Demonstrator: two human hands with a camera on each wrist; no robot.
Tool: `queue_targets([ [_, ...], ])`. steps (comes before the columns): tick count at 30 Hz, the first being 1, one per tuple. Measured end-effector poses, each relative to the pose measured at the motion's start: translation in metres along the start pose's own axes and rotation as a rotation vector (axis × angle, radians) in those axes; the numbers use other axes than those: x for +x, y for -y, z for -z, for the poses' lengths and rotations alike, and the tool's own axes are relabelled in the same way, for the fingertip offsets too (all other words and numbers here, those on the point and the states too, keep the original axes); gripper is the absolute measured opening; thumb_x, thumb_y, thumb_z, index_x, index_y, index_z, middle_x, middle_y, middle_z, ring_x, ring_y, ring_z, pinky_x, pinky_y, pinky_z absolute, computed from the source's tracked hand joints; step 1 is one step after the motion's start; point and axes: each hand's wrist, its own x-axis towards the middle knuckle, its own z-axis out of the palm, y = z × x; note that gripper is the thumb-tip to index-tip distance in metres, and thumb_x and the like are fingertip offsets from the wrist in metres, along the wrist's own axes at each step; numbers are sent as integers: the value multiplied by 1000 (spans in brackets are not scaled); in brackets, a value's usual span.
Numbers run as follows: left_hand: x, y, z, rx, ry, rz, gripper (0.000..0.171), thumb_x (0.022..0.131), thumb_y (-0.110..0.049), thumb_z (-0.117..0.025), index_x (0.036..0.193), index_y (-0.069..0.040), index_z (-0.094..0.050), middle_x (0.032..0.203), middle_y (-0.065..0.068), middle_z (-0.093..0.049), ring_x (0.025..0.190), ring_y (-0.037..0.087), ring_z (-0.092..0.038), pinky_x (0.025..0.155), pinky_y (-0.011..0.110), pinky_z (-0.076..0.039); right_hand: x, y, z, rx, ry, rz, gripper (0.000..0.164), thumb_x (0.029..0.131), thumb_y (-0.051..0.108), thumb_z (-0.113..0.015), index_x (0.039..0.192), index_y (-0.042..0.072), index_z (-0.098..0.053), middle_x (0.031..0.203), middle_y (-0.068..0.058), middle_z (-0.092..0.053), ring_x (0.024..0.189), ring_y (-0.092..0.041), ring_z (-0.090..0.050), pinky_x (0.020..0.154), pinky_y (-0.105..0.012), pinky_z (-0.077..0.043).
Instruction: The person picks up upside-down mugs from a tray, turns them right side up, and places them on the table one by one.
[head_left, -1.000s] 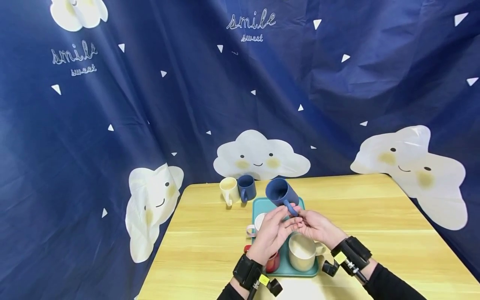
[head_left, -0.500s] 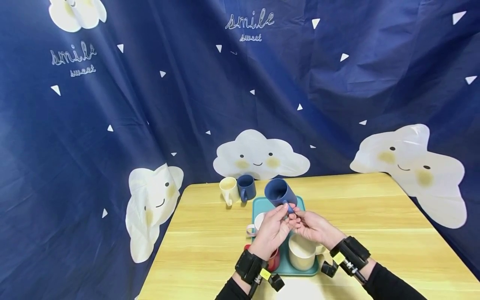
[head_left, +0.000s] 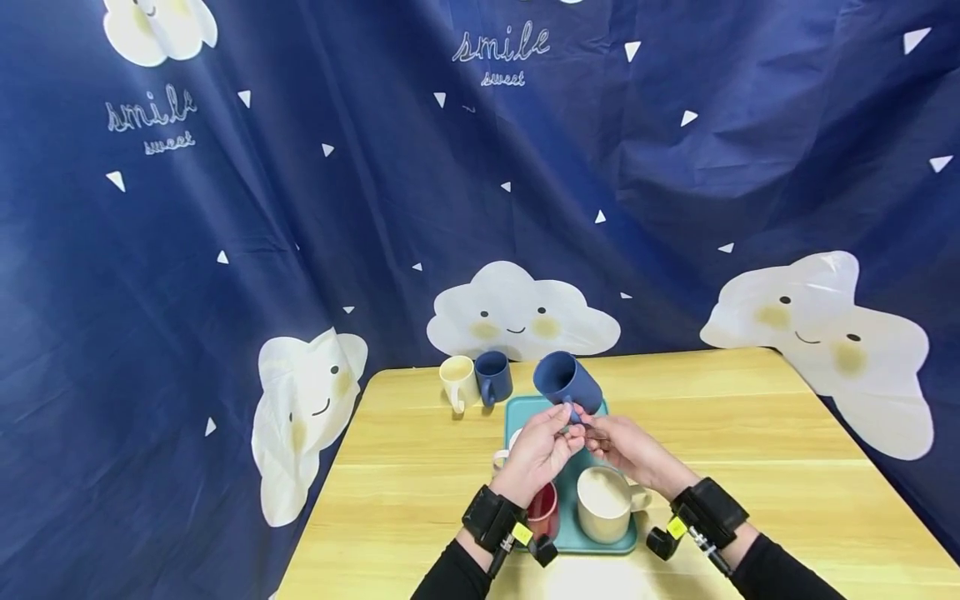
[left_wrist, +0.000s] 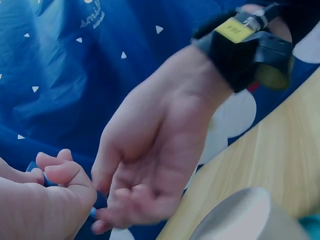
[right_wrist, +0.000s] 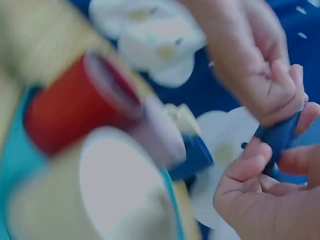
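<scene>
Left hand (head_left: pixel 538 448), still pinching blue mug (head_left: pixel 579 390), hides red mug (head_left: pixel 547 510) less.

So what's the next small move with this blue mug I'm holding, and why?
I'd probably ease the blue mug upright: its mouth tilts toward you, your left hand and right hand grip its handle, and levelled it could stand on the teal tray.
</scene>
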Motion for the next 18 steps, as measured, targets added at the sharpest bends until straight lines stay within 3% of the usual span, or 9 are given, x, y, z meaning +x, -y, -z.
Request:
queue_targets([
  [3, 7, -10, 5, 22, 9, 12, 27, 111, -13, -33, 100, 0, -54, 95, 9, -52, 68, 8, -39, 59, 16, -34, -4, 0, 4, -402, -107, 105, 24, 106, 9, -44, 114, -6, -62, 92, -4, -62, 79, -16, -56, 68, -24, -48],
  [6, 20, -25, 15, 73, -14, 4, 28, 111, -13, -33, 98, 0, -54, 92, 9, -52, 67, 8, -37, 55, 16, -31, -14, 3, 12, -609, -199, 152, 28, 105, 8, -47, 124, -9, -58, 98, -8, -64, 83, -23, -58, 67, -28, -49],
  [12, 54, -52, 43, 248, -103, -20, 25, 110, -11, -40, 97, 3, -56, 88, 10, -56, 65, 8, -43, 53, 15, -34, -36, 2, 37, -638, -294, 124, 28, 104, 8, -49, 125, -9, -58, 97, -7, -66, 85, -23, -60, 66, -29, -49],
  [18, 74, -61, 86, 360, -130, -42, 23, 109, -8, -41, 97, 3, -55, 83, 9, -55, 62, 6, -43, 51, 14, -35, -55, -14, 62, -670, -351, 75, 30, 105, 9, -48, 127, -10, -56, 103, -10, -67, 87, -20, -62, 69, -31, -51],
])
